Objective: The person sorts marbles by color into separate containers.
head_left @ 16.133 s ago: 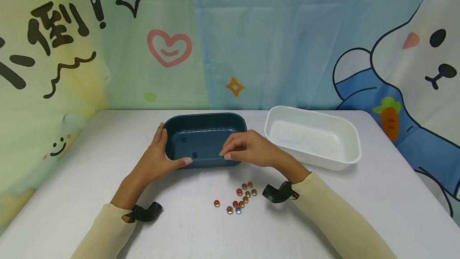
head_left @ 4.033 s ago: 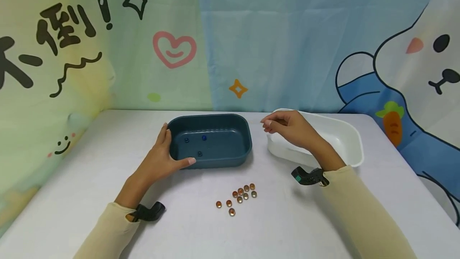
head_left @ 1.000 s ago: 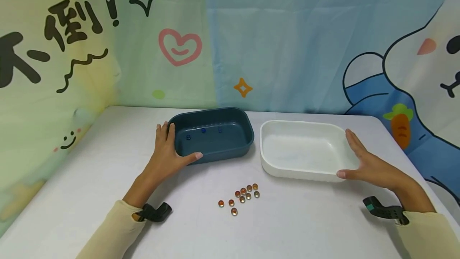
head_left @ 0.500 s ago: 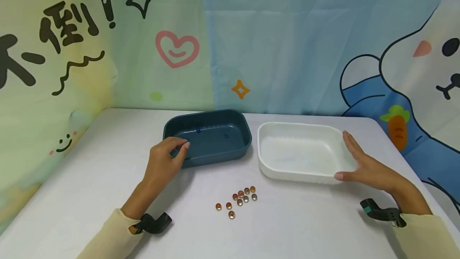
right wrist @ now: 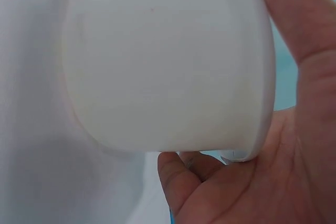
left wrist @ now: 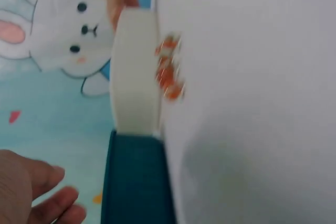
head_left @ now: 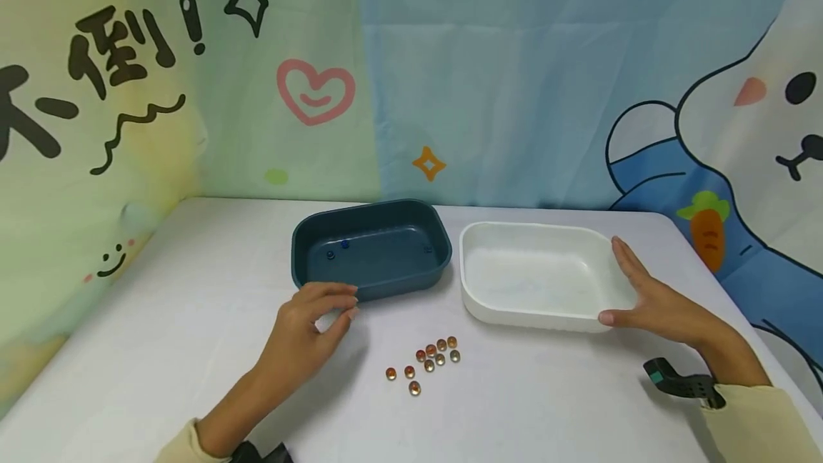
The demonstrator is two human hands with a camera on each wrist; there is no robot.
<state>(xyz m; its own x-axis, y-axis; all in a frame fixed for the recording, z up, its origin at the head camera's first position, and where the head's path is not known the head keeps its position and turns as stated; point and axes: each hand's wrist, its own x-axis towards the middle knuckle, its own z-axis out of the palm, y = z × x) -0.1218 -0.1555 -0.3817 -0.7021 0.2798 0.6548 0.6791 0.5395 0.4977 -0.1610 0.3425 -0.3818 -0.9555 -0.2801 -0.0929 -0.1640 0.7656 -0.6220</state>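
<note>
Head view: the white basin (head_left: 540, 270) is being gripped at 3 o'clock by the right hand (head_left: 662, 313); pushing could be jolting the dark-blue basin (head_left: 386, 259) at 9 o'clock. The left hand (head_left: 307, 331) is hovering, fingers narrow, seemingly empty; sweeping low could be scattering the amber glass beads (head_left: 429, 365) at 8 o'clock.

We are at a small tabletop recording spot: a broad, white-topped table (head_left: 546, 406) stands before a creased, pastel fabric backdrop (head_left: 489, 91) printed with a white cartoon rabbit (head_left: 761, 120), a pink outlined heart (head_left: 281, 81) and bold black lettering (head_left: 80, 63). A curved black plastic wrist camera (head_left: 681, 383) shows by a cream sleeve (head_left: 765, 424). The backdrop closes off our view, so we cannot tell what building holds it.
</note>
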